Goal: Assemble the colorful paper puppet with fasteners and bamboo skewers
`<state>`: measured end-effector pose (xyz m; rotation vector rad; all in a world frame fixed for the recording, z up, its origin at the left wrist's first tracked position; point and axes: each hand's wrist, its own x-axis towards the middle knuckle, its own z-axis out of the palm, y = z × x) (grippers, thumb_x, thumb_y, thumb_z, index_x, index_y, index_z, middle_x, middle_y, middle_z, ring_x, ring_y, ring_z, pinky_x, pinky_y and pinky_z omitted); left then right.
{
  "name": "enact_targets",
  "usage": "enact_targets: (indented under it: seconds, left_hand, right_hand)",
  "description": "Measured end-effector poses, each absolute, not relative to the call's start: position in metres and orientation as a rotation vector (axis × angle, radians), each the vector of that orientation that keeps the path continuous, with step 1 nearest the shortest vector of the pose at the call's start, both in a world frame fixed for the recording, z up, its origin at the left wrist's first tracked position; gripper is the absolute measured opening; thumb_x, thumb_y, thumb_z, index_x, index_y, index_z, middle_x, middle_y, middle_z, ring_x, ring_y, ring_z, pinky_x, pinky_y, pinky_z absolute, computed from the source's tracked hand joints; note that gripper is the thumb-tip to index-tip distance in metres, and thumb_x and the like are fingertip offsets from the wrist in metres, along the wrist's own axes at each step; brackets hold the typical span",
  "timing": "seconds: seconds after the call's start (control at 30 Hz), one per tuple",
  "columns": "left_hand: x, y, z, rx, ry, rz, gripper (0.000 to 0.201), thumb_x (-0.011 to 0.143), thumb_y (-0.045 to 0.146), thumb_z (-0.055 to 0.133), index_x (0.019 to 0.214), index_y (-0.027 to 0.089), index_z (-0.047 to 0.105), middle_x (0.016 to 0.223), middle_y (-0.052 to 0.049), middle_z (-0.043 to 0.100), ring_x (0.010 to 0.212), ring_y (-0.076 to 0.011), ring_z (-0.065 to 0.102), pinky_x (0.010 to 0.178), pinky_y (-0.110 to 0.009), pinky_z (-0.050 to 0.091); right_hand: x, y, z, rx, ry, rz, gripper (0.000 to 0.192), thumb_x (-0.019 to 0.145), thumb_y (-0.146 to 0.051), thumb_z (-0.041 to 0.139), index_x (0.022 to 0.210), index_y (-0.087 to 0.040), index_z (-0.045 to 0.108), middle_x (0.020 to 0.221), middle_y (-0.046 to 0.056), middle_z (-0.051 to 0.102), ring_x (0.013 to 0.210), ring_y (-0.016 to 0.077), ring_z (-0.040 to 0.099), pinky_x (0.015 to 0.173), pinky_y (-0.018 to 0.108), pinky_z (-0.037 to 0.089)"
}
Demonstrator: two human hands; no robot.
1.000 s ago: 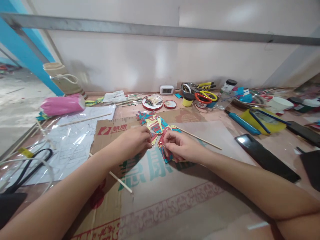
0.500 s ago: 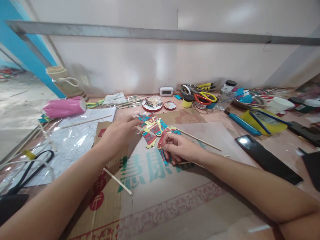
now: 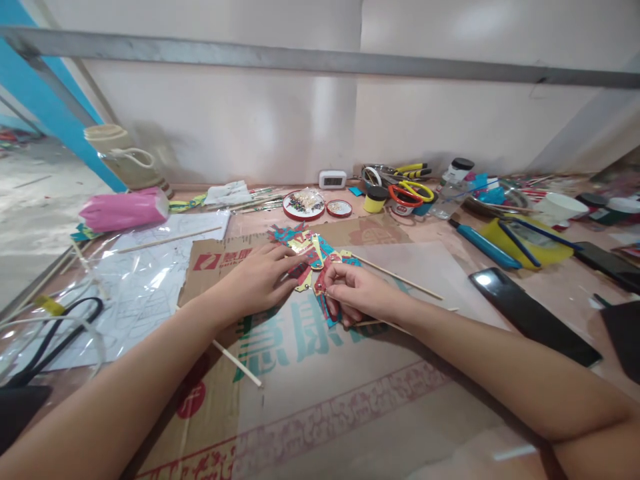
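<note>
A: Got a flat paper puppet (image 3: pixel 311 257), red, teal and gold, lying on the flattened cardboard box (image 3: pixel 300 373) mid-table; thin wooden stick (image 3: pixel 395 275) running off its right side.

B: Left hand (image 3: pixel 260 283)?

A: Palm down, fingers loosely spread, tips pressing on the puppet's left edge; not gripping anything.

B: And the right hand (image 3: pixel 357 293)?

A: Fingers curled narrow, pinching a red bit of the puppet's lower part; just beside the left hand, almost touching.

B: Other stuff around?

A: Black phone (image 3: pixel 533 323) off to the right; scissors (image 3: pixel 410 193) and a yellow paint pot (image 3: pixel 375 199) near the wall; pink roll (image 3: pixel 123 209) far left.
</note>
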<state>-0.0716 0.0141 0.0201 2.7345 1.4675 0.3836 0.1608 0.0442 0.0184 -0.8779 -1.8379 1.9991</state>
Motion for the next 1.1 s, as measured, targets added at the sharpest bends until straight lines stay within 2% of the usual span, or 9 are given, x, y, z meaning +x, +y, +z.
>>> enact_targets:
  seconds: [0.13,0.33,0.47,0.53,0.7,0.87,1.1]
  left_hand:
    - [-0.0719,0.0134,0.0224,2.695,1.448,0.332,0.049,0.094,0.046,0.049,0.137,0.022,0.052,0.119,-0.011,0.061,0.112,-0.0269,0.054,0.098,-0.044,0.041]
    - [-0.0756,0.0167,0.0212,2.63,1.437,0.289,0.055,0.086,0.064,0.053,0.117,0.02,0.064,0.112,-0.011,0.065,0.108,-0.0279,0.056,0.096,-0.044,0.04]
    - [-0.076,0.0151,0.0212,2.621,1.607,0.221,0.074,0.081,0.074,0.051,0.13,0.02,0.058,0.107,-0.012,0.065,0.104,-0.0307,0.057,0.093,-0.046,0.04]
    - [-0.0744,0.0135,0.0222,2.63,1.654,0.216,0.071,0.08,0.073,0.052,0.129,0.022,0.059,0.105,-0.012,0.063,0.104,-0.0318,0.056,0.092,-0.046,0.04]
    - [-0.0707,0.012,0.0251,2.618,1.573,0.308,0.048,0.082,0.064,0.059,0.107,0.024,0.067,0.113,-0.009,0.059,0.108,-0.03,0.052,0.094,-0.044,0.04]
    - [-0.0709,0.014,0.0239,2.596,1.466,0.307,0.052,0.086,0.059,0.058,0.124,0.024,0.059,0.126,-0.009,0.058,0.118,-0.0285,0.051,0.1,-0.044,0.036]
    - [-0.0707,0.0137,0.0214,2.505,1.515,0.326,0.056,0.083,0.053,0.065,0.131,0.026,0.055,0.118,-0.01,0.058,0.113,-0.029,0.052,0.095,-0.043,0.039]
  right_hand:
    - [0.1604,0.0441,0.0197,-0.896,-1.834,2.009,0.007,0.083,-0.018,0.047,0.085,-0.022,0.042,0.056,-0.009,0.061,0.031,0.0051,0.04,0.038,0.02,0.048]
    - [0.1611,0.0452,0.02,-0.902,-1.841,2.018,0.007,0.083,-0.019,0.049,0.085,-0.022,0.043,0.056,-0.008,0.061,0.032,0.0045,0.04,0.04,0.019,0.049]
    - [0.1615,0.0448,0.0188,-0.898,-1.835,2.017,0.008,0.082,-0.02,0.05,0.085,-0.022,0.043,0.055,-0.009,0.061,0.031,0.0045,0.041,0.04,0.019,0.049]
    - [0.1615,0.0446,0.0181,-0.901,-1.826,2.017,0.008,0.083,-0.02,0.05,0.084,-0.022,0.042,0.055,-0.009,0.06,0.031,0.0046,0.041,0.04,0.019,0.049]
    - [0.1614,0.0449,0.0176,-0.907,-1.832,2.015,0.007,0.082,-0.018,0.048,0.085,-0.022,0.043,0.055,-0.009,0.061,0.031,0.0051,0.041,0.04,0.02,0.049]
    - [0.1612,0.045,0.0186,-0.921,-1.822,2.022,0.009,0.081,-0.02,0.051,0.085,-0.022,0.043,0.055,-0.009,0.061,0.031,0.0049,0.041,0.04,0.02,0.05]
    - [0.1609,0.0445,0.019,-0.886,-1.825,2.028,0.007,0.084,-0.019,0.05,0.086,-0.022,0.043,0.056,-0.008,0.061,0.032,0.0046,0.04,0.039,0.018,0.048]
